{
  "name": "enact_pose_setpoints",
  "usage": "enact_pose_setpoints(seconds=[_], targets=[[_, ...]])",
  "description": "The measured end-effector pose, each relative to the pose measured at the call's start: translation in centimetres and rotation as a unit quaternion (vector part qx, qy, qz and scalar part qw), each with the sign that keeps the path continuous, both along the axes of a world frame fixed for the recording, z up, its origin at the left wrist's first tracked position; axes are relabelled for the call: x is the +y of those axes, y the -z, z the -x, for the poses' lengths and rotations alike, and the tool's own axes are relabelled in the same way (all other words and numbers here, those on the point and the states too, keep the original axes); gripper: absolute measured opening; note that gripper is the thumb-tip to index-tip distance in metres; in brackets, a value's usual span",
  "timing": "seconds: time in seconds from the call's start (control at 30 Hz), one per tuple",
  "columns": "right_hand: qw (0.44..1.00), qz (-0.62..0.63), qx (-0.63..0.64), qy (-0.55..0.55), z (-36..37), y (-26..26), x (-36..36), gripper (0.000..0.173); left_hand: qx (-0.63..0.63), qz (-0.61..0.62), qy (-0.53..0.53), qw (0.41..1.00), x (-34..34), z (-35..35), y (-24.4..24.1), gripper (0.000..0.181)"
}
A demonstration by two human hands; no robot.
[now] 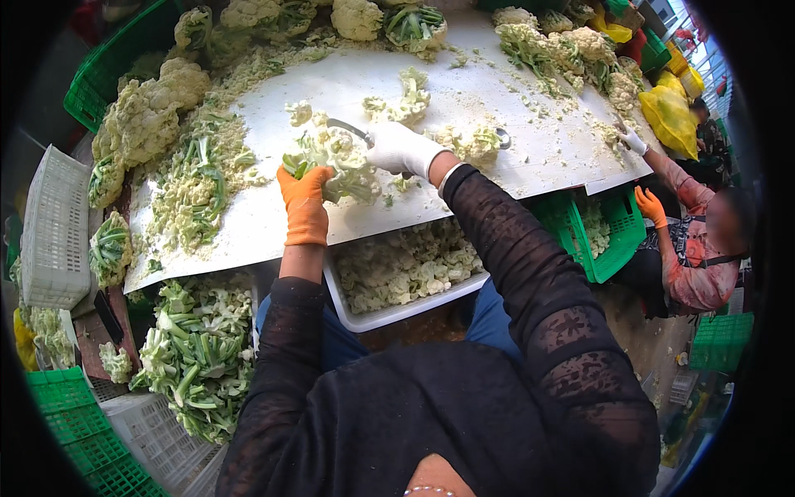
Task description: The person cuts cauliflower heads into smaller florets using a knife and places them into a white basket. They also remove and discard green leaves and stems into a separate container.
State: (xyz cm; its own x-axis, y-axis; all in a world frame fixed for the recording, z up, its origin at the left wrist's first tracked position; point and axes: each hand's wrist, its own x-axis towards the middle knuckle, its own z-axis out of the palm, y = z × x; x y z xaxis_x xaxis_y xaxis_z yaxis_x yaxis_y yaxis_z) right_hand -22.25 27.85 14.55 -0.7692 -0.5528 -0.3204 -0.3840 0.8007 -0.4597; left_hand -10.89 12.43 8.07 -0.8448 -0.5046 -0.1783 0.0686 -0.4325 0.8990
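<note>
My left hand [305, 206], in an orange glove, grips a partly cut cauliflower [338, 163] by its leafy, stalky side. In a white knit glove, my right hand [400, 150] is closed around a tool with a curved metal blade [348, 127], which reaches over the top of that cauliflower. The handle is hidden in the fist. Beyond my hands lies a loose cauliflower piece [400, 102] on the white tabletop [279, 112]. To the right of my right hand another piece [475, 143] rests beside a small round metal object [504, 138].
Cut florets fill a white tub [410, 297] below the table edge. Leaves and stalks heap up at lower left [192, 366]. Whole cauliflowers [149, 115] line the left and far sides. A co-worker [702, 242] sits at right near a green crate [612, 242] and yellow sack [671, 115].
</note>
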Motion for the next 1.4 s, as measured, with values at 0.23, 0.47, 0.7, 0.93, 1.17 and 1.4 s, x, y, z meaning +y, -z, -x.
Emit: enact_pose_setpoints(seconds=[0.23,0.47,0.7,0.93,1.17,1.4], targets=[[0.991,0.092,0.039,0.089,-6.2,0.1,0.4,0.031,0.103,0.028,0.025,0.994,-1.8,-0.2,2.8,0.066],[0.996,0.068,0.052,0.028,-4.5,1.7,1.2,0.033,0.048,0.128,0.123,0.983,-2.3,-1.6,2.1,0.081],[0.993,0.077,0.072,0.049,-5.5,3.8,1.2,0.029,0.002,0.168,0.147,0.975,-1.6,-2.2,0.8,0.075],[0.989,0.061,0.102,0.089,-5.5,4.9,0.4,0.024,0.014,0.175,0.131,0.976,-1.2,-1.9,1.9,0.073],[0.984,0.089,0.134,0.082,-5.6,4.8,-0.3,0.023,0.028,0.198,0.140,0.970,-0.7,-2.1,2.4,0.072],[0.990,0.048,0.089,0.095,-4.9,4.2,-0.9,0.026,0.032,0.283,0.122,0.951,0.2,-1.8,3.0,0.071]])
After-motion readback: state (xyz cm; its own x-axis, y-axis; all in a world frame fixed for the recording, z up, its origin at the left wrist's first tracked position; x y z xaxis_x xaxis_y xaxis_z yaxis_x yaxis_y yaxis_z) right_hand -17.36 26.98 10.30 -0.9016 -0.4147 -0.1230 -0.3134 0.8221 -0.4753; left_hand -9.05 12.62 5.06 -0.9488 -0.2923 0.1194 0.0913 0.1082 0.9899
